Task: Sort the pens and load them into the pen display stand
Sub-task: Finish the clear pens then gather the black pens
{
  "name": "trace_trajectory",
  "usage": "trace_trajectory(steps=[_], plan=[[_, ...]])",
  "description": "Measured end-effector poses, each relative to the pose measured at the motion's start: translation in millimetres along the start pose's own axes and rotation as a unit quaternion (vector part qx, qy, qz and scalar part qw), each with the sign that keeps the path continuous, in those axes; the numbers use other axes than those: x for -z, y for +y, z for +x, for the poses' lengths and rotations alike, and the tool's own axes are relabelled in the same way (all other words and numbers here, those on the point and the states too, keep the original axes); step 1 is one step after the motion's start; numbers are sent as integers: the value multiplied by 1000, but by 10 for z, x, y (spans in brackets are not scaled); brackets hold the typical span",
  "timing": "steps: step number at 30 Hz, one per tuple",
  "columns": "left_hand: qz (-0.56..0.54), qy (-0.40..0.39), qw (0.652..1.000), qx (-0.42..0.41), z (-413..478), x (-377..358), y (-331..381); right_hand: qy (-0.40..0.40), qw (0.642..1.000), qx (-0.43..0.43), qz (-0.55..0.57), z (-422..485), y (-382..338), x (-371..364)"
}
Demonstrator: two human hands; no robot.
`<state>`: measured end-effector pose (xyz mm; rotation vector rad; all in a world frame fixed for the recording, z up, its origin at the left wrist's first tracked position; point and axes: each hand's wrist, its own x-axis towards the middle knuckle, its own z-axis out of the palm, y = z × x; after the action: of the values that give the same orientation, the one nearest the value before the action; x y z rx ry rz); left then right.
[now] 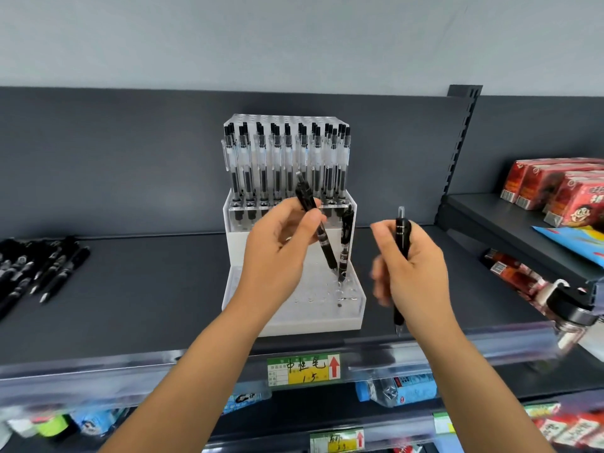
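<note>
Nearest, in right hand (411,266), gripping a black pen (402,233) upright; in left hand (277,253), pinching a tilted pen (318,230), tip down at front tier of pen display stand (310,322), beside one standing pen (344,246); behind, back tier full of clear pens (284,158); far left on shelf (147,273), loose pens (42,266)

Left-hand pen (325,244): black
Right-hand pen (402,229): black, silver top
Stand (327,318) beyond fingers (281,212): clear, white
Shelf (147,289): dark grey
</note>
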<state>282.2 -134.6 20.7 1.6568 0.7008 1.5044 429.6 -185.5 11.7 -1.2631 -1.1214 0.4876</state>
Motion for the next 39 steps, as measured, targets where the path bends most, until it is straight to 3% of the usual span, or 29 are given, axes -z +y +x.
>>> trace_trajectory(steps=[2,6,14,20,23,29,35,39], plan=[[1,6,1000,-3,36,23,-10,14,999,-29,-22,26,58,45],[18,14,1000,8,112,22,-124,-1,990,-98,106,-8,89,84],[75,-1,997,21,142,-67,-394,0,1000,-20,13,-63,75,69],[176,-52,983,11,133,-119,-532,12,998,-30,48,-92,61,74],[243,-55,968,-10,181,-114,-495,15,997,-17,74,-95,51,51],[336,-90,937,-19,267,-145,-408,-7,999,31,12,-90,53,-11],[402,-122,908,3,304,-201,-291,-12,998,50,39,-111,2,-42],[496,-123,859,6,276,-189,-229,-3,999,46,19,-126,3,13]])
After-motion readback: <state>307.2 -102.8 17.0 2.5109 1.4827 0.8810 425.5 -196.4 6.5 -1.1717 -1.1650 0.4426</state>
